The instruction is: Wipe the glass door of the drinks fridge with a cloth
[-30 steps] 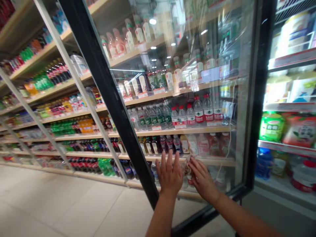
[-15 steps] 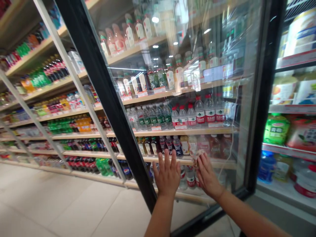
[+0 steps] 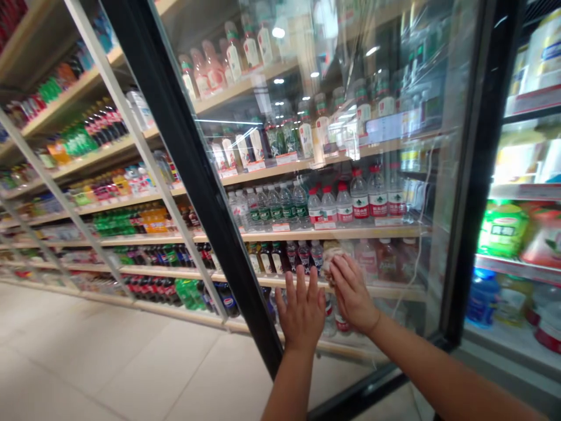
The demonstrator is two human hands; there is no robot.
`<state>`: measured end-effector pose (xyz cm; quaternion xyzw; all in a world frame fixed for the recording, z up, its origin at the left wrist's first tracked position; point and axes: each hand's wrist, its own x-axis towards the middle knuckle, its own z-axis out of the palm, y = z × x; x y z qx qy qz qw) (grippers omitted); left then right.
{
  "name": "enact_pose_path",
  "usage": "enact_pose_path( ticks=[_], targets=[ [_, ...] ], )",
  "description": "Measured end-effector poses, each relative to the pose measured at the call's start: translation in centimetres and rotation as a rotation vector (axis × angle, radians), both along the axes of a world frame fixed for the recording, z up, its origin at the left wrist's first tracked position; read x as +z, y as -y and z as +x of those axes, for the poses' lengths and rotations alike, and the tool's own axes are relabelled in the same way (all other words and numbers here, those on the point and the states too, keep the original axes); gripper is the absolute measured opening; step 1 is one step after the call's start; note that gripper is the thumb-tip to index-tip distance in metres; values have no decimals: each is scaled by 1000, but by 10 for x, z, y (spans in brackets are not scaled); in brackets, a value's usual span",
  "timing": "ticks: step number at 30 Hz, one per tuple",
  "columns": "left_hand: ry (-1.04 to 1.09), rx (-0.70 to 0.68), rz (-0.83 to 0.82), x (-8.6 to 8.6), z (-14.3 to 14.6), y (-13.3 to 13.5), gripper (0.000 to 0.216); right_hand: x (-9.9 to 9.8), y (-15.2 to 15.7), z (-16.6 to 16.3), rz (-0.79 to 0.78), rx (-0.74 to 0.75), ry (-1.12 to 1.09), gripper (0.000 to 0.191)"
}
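A glass door (image 3: 372, 193) in a black frame stands swung out in front of me. My left hand (image 3: 301, 310) lies flat against the lower part of the pane, fingers spread and pointing up. Just right of it, my right hand (image 3: 353, 292) presses a crumpled, light-coloured cloth (image 3: 329, 263) to the glass, its fingers bent over it. Most of the cloth is hidden by the fingers. Bottles with red caps (image 3: 359, 196) show through the pane above my hands.
Shelves of bottled drinks (image 3: 118, 219) run along the left behind pale uprights. At the right, a lit cooler (image 3: 517, 234) holds large bottles and jugs. Tiled floor (image 3: 114, 351) spreads at lower left. The door's black edge (image 3: 193, 175) slants down before the shelves.
My right hand has moved left across the glass with the cloth, closer to my left hand. The left hand stays flat on the pane. The view has shifted slightly.
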<state>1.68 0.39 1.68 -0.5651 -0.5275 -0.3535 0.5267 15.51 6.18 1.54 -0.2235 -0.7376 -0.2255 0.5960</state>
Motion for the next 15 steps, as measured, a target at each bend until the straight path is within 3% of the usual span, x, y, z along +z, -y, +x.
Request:
enact_pose_path(
  ticks=[4, 6, 9, 11, 15],
  targets=[
    [-12, 2, 8, 0, -1, -1, 65, 52, 2, -9, -4, 67, 16, 67],
    [-12, 3, 9, 0, -1, -1, 64, 53, 3, -12, 7, 69, -6, 66],
    [-9, 2, 11, 0, 0, 0, 65, 28, 5, -12, -3, 52, -16, 68],
    [-11, 3, 10, 1, -1, 0, 66, 21, 5, -10, -28, 43, 13, 69],
    [-18, 31, 5, 0, 0, 0, 70, 60, 1, -4, -47, 51, -50, 68]
  ],
)
